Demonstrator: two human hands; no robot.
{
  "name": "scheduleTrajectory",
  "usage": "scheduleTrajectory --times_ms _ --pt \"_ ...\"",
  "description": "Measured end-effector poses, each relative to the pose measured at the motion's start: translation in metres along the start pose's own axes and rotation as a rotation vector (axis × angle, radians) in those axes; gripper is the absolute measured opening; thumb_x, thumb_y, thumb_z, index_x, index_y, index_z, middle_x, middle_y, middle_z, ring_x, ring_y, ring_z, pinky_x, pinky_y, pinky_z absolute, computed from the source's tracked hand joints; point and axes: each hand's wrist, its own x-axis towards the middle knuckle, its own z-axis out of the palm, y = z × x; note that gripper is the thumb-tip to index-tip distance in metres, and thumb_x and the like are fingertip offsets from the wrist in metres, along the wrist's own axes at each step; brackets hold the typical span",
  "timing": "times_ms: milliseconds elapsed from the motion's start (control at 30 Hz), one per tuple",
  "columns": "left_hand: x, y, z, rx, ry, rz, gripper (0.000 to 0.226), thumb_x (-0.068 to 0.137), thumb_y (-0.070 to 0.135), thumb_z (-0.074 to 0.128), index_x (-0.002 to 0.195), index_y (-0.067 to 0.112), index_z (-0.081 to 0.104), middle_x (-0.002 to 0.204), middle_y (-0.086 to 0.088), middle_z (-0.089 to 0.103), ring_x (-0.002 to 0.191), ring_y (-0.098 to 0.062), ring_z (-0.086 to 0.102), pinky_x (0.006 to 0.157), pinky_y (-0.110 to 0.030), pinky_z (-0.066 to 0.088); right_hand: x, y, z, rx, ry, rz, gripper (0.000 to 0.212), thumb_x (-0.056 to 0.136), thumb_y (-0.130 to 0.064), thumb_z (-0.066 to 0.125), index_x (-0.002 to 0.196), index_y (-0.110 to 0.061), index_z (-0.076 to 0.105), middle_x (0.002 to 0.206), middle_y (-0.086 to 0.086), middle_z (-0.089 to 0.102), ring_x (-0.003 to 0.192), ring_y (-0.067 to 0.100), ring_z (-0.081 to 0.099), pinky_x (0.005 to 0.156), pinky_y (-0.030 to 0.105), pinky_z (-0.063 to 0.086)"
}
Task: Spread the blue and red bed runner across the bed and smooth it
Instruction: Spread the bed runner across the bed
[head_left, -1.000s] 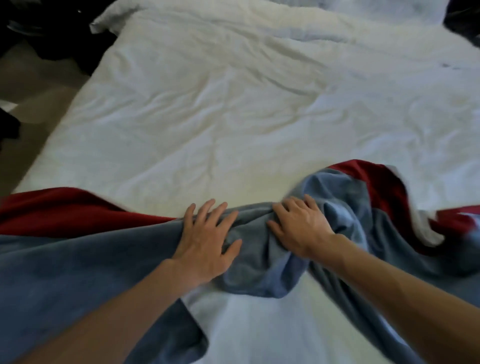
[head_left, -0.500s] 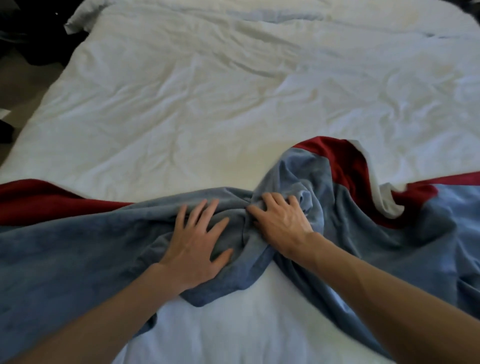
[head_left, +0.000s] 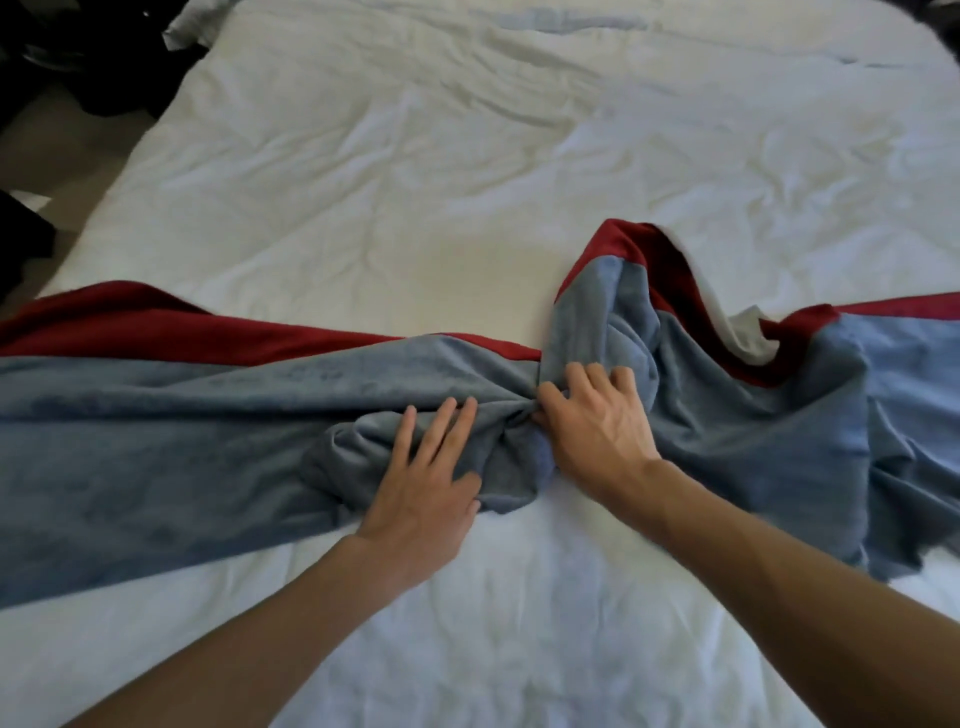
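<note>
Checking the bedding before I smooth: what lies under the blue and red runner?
White bedcover shows on both sides of the runner; the strip beneath is hidden. A pale underside shows at the flipped fold.

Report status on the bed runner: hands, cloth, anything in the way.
Left hand flat, pressing the bed runner. Right hand gripping its bunched middle. Runner twisted at centre, rumpled on the right, over white duvet. Only snag: its own twist.
</note>
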Motion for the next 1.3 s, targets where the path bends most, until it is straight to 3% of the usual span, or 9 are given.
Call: scheduleTrajectory --times_ms 133,233,333,500,633,733,833,1000,1300 --pt "-0.026 0.024 0.002 -0.092 0.075 0.013 0.025 0.091 0.029 0.039 0.075 0.017 0.054 0.151 -0.016 0.031 0.141 -0.032 0.024 0.109 -0.060 0.019 -0.028 0.015 0.003 -0.007 0.093 0.014 0.019 0.087 -0.027 0.062 0.075 -0.011 0.063 0.077 0.010 0.054 0.074 0.031 0.052 0.075 0.042 0.033" --pt "-0.033 0.043 -0.005 -0.219 0.085 -0.031 0.032 0.094 0.029 0.029 0.076 0.017 0.053 0.143 -0.011 0.045 0.138 -0.028 0.032 0.109 -0.059 0.024 -0.049 0.035 -0.001 -0.024 0.114 0.057 0.026 0.088 -0.030 0.050 0.076 -0.012 0.063 0.076 0.010 0.054 0.075 0.031 0.051 0.075 0.041 0.029" --pt "-0.035 0.065 -0.010 -0.264 0.103 -0.063 0.034 0.094 0.028 0.027 0.077 0.016 0.054 0.134 -0.011 0.054 0.131 -0.027 0.043 0.106 -0.057 0.032 -0.079 0.054 -0.005 -0.055 0.100 0.054 0.020 0.086 -0.025 0.053 0.074 -0.011 0.061 0.075 0.010 0.053 0.072 0.031 0.050 0.073 0.040 0.028" --pt "-0.040 0.095 -0.008 -0.080 0.038 -0.070 0.034 0.089 0.030 0.031 0.078 0.016 0.060 0.129 -0.012 0.058 0.124 -0.028 0.051 0.097 -0.057 0.041 -0.122 0.072 -0.001 -0.085 0.050 0.055 0.016 0.075 -0.022 0.064 0.066 -0.009 0.058 0.068 0.012 0.051 0.064 0.031 0.050 0.066 0.040 0.030" --pt "-0.052 0.105 0.003 -0.028 -0.048 -0.036 0.035 0.086 0.035 0.031 0.083 0.017 0.062 0.129 -0.014 0.058 0.124 -0.029 0.051 0.098 -0.059 0.040 -0.140 0.063 0.006 -0.063 -0.042 0.070 0.018 0.066 -0.016 0.077 0.061 -0.011 0.060 0.067 0.011 0.052 0.063 0.031 0.051 0.065 0.040 0.036" --pt "-0.058 0.105 0.009 -0.078 -0.093 -0.078 0.039 0.087 0.040 0.031 0.093 0.017 0.062 0.134 -0.013 0.053 0.128 -0.028 0.046 0.102 -0.059 0.035 -0.141 0.054 0.007 -0.032 -0.080 0.118 0.017 0.076 -0.024 0.069 0.068 -0.011 0.062 0.078 0.014 0.056 0.072 0.033 0.052 0.071 0.043 0.039" --pt "-0.052 0.101 0.006 -0.102 -0.091 -0.120 0.046 0.087 0.045 0.029 0.104 0.018 0.062 0.138 -0.011 0.051 0.131 -0.027 0.042 0.106 -0.058 0.031 -0.137 0.045 0.003 -0.001 -0.031 0.099 0.022 0.085 -0.032 0.055 0.079 -0.012 0.061 0.095 0.015 0.056 0.086 0.034 0.052 0.079 0.045 0.040" --pt "-0.047 0.078 -0.005 -0.067 -0.037 -0.195 0.054 0.086 0.048 0.030 0.117 0.016 0.062 0.137 -0.011 0.051 0.132 -0.029 0.040 0.107 -0.058 0.026 -0.115 0.017 -0.006 0.058 0.032 0.043 0.018 0.083 -0.027 0.058 0.084 -0.010 0.063 0.116 0.020 0.055 0.104 0.035 0.051 0.086 0.047 0.039" --pt "-0.076 -0.043 -0.028 -0.051 -0.023 -0.341 0.058 0.084 0.047 0.033 0.125 0.014 0.057 0.135 -0.015 0.051 0.129 -0.033 0.040 0.105 -0.059 0.028 -0.033 -0.079 -0.028 0.111 -0.027 -0.081 0.025 0.081 -0.033 0.054 0.090 -0.012 0.064 0.111 0.017 0.057 0.102 0.034 0.052 0.087 0.046 0.037"
